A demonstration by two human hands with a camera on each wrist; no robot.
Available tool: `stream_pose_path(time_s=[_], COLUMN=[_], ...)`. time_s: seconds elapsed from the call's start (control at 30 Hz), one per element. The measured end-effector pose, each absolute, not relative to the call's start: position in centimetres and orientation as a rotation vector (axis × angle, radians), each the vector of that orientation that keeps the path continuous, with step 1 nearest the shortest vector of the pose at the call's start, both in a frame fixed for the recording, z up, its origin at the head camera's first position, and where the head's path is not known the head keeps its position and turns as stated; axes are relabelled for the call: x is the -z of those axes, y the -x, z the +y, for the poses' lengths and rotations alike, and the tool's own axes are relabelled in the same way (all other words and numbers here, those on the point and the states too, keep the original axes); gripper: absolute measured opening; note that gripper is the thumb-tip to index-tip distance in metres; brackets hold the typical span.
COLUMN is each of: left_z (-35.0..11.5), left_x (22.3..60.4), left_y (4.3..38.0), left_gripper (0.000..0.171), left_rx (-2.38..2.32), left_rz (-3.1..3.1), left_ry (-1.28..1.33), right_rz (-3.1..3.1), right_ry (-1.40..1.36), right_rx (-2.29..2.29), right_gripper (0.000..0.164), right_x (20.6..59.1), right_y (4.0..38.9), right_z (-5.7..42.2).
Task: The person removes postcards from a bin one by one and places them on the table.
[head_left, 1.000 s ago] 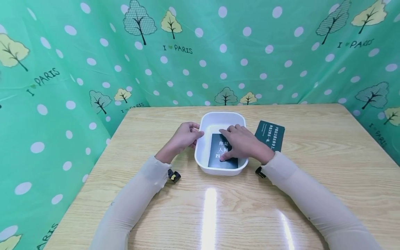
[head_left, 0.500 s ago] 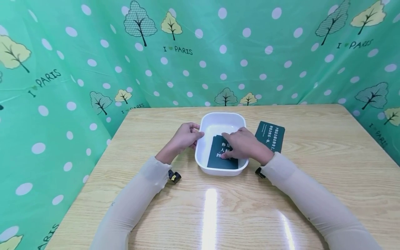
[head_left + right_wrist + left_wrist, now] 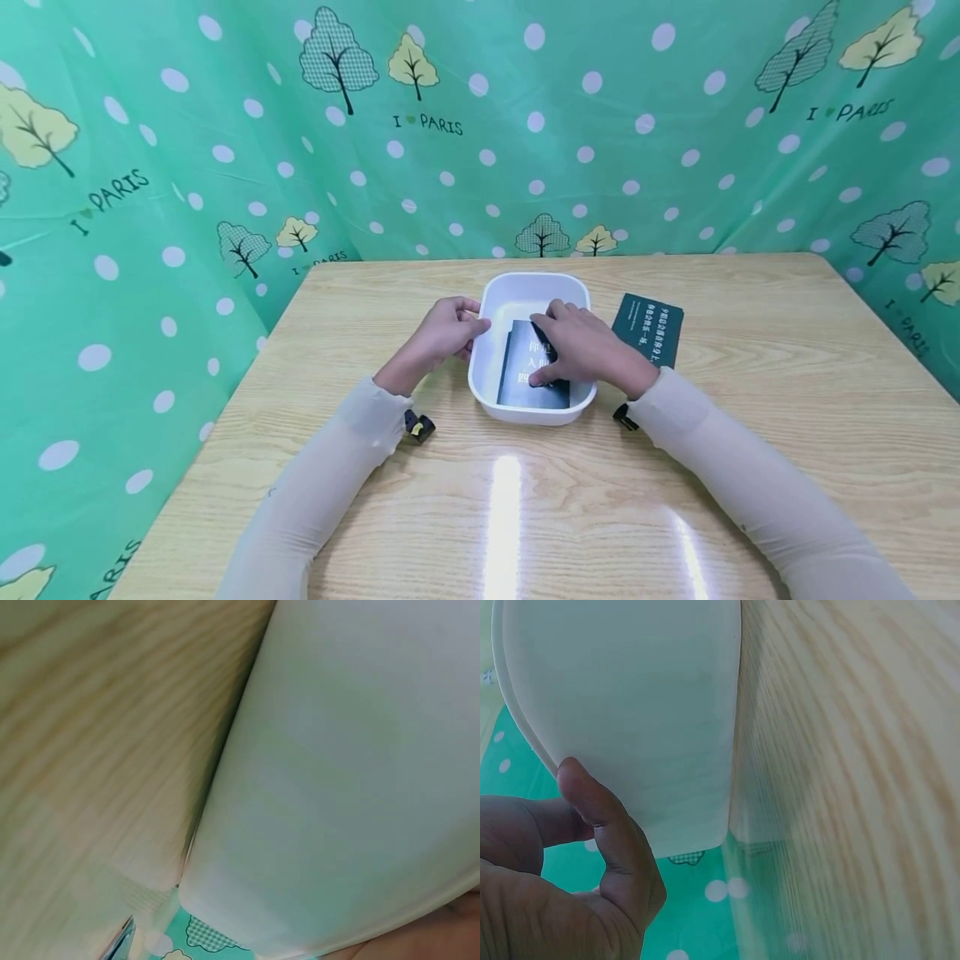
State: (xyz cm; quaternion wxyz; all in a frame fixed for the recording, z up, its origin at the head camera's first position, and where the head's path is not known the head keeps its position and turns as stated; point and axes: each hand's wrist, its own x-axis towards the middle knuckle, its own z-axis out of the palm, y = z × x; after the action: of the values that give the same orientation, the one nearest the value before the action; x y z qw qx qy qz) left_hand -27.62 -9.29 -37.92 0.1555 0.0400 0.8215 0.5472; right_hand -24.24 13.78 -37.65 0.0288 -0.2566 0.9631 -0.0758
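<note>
White box [image 3: 528, 416] hems in dark cards [image 3: 520, 358], right hand [image 3: 587, 343] on them, pinching or not I cannot tell; left hand [image 3: 446, 329] grips the box, second card pile [image 3: 654, 323] just outside.

the tub [image 3: 528, 415] stands on the table [image 3: 420, 517] toward its far edge, with the curtain [image 3: 480, 137] behind the table and along both sides of it. in the near part of the tub lie the cards [image 3: 517, 379], the right hand [image 3: 585, 346] over them from across the right rim, while the left hand [image 3: 445, 329] is at the left rim. right of the tub, another card [image 3: 648, 325] lies on the table, partly behind the right wrist.
</note>
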Motion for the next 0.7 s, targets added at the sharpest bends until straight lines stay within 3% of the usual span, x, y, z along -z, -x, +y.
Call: stream_pose_path(time_s=[0.27,0.53,0.7], left_z=[-9.3,-9.2,-9.3], left_x=[37.9,38.0,38.0], left_y=[27.6,27.6,27.5], left_gripper=[0.032,0.031,0.031], left_rx=[-1.569,-1.564,-1.564], left_rz=[2.354,2.372,2.375], left_ry=[-0.117,-0.095,-0.102], right_rz=[2.996,3.003,2.942], right_ry=[0.819,0.85,0.866], right_rx=[0.368,0.614,0.82], right_gripper=[0.085,0.032,0.028], right_x=[37.1,36.2,35.3], right_y=[24.2,23.9,23.5], right_z=[13.8,13.6,13.7])
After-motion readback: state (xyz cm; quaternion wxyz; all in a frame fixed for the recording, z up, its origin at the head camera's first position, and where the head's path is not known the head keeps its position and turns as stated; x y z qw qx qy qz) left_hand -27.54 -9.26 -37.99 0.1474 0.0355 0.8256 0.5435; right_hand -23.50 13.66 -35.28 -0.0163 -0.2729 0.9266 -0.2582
